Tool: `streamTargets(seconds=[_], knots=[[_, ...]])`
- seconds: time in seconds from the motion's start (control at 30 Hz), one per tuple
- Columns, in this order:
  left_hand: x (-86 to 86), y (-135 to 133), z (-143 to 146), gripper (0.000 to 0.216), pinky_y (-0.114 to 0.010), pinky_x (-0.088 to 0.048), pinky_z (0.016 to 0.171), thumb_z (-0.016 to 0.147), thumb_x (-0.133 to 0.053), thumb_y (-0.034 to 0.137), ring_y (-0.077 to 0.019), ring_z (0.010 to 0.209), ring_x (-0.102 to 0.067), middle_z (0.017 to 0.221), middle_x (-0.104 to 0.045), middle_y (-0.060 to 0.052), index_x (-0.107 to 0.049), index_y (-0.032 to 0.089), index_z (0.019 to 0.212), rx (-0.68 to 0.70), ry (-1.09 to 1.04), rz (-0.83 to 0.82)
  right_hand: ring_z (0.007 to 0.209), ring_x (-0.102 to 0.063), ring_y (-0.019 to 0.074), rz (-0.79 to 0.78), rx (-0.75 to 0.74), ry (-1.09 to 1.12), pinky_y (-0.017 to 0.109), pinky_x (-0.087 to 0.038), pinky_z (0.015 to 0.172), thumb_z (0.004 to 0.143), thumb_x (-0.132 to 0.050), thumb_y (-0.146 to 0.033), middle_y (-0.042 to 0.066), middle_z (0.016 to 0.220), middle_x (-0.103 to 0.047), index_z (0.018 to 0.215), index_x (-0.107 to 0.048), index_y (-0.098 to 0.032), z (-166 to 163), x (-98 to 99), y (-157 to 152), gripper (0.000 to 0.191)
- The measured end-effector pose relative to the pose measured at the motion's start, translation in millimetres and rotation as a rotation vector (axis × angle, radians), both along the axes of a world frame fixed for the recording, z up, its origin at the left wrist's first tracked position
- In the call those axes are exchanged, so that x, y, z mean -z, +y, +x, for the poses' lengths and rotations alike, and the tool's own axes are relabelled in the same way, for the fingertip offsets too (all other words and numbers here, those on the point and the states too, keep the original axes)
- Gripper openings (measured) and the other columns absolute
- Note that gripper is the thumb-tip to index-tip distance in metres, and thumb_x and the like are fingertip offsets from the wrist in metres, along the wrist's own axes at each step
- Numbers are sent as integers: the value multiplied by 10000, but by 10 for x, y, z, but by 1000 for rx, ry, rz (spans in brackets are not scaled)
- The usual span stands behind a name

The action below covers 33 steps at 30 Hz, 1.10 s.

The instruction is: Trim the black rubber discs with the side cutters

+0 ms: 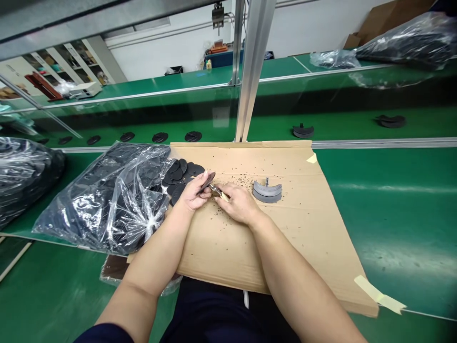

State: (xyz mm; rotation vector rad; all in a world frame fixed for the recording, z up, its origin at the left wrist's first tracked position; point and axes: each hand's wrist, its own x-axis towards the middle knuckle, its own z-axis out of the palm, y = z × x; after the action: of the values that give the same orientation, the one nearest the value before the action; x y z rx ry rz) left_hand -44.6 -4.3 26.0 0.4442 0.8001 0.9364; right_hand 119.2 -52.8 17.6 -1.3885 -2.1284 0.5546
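My left hand (194,194) is closed on a thin black disc (207,181), held tilted above the cardboard sheet (285,252). In my right hand (240,204) is a pair of nippers (216,189) with pale yellow handles. Their metal jaws meet the edge of the disc; whether they are closed on it is too small to tell. Small black crumbs (243,180) lie scattered over the cardboard around both hands. A loose pile of black discs (176,172) lies beyond my left hand. To the right of my right hand rests a stack of grey curved pieces (267,192).
A clear plastic bag (107,200) full of black parts lies at the left, with another bag (28,176) beyond it. Behind the cardboard runs a green belt (221,126) carrying spaced black parts. An aluminium post (254,71) rises there. Tape (380,295) holds the near right corner.
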Motion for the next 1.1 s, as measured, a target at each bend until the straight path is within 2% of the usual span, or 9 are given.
streamTargets(seconds=[0.23,0.57,0.63,0.7,0.77,0.83,0.93,1.03,1.1], knots=[[23,4,0,197,-95,-192,298,779,-749,227,-13,372,-388,629,-526,28,-624,122,889,18,31,37,908,-627,219,0,-6,-56,300,-455,797,869,-578,-299,62,1004,-684,1198,-640,-241,-5,-7,-1,340],[116,15,12,324,-114,-186,294,690,-824,287,-13,355,-372,591,-516,41,-631,107,879,9,132,105,833,-626,223,-59,0,-212,292,-430,704,841,-530,-191,68,944,-685,1028,-669,-230,-2,-100,-17,237],[112,13,22,343,-117,-194,295,676,-834,291,-11,352,-366,584,-513,43,-636,105,885,13,140,105,833,-631,222,-70,3,-194,291,-434,712,829,-534,-176,71,946,-694,998,-680,-223,-12,-90,-14,229],[99,21,38,345,-122,-210,299,677,-836,295,-15,361,-382,597,-523,39,-636,109,887,-7,125,113,839,-635,213,-76,1,-85,286,-444,729,822,-553,-195,54,942,-705,987,-691,-229,-21,-54,-7,217],[82,48,48,317,-130,-270,324,705,-817,295,-29,397,-437,628,-549,30,-630,124,896,-94,85,122,805,-640,200,-95,37,99,281,-461,718,826,-564,-249,32,907,-713,988,-698,-225,-19,12,9,212],[69,95,34,264,-144,-390,410,743,-787,275,-56,490,-534,688,-598,13,-620,142,897,-250,26,133,789,-648,202,-95,135,269,295,-484,718,826,-568,-315,30,903,-717,1022,-695,-209,-3,94,35,256],[64,180,-49,189,-194,-499,587,789,-743,258,-89,634,-614,737,-633,2,-606,155,869,-467,-88,158,898,-652,240,-10,293,345,368,-507,816,809,-572,-350,58,1001,-711,1096,-670,-199,30,180,112,339],[73,240,-161,181,-194,-425,503,820,-708,283,-78,551,-553,646,-571,20,-573,165,794,-561,-186,150,991,-631,278,35,352,234,434,-497,884,797,-567,-318,87,1066,-694,1117,-658,-200,-18,146,255,353],[76,257,-215,212,-189,-324,421,838,-684,270,-58,468,-468,582,-500,40,-528,171,734,-595,-237,137,1039,-615,285,30,316,131,441,-484,919,798,-574,-285,102,1124,-678,1140,-648,-189,-129,67,388,363]])
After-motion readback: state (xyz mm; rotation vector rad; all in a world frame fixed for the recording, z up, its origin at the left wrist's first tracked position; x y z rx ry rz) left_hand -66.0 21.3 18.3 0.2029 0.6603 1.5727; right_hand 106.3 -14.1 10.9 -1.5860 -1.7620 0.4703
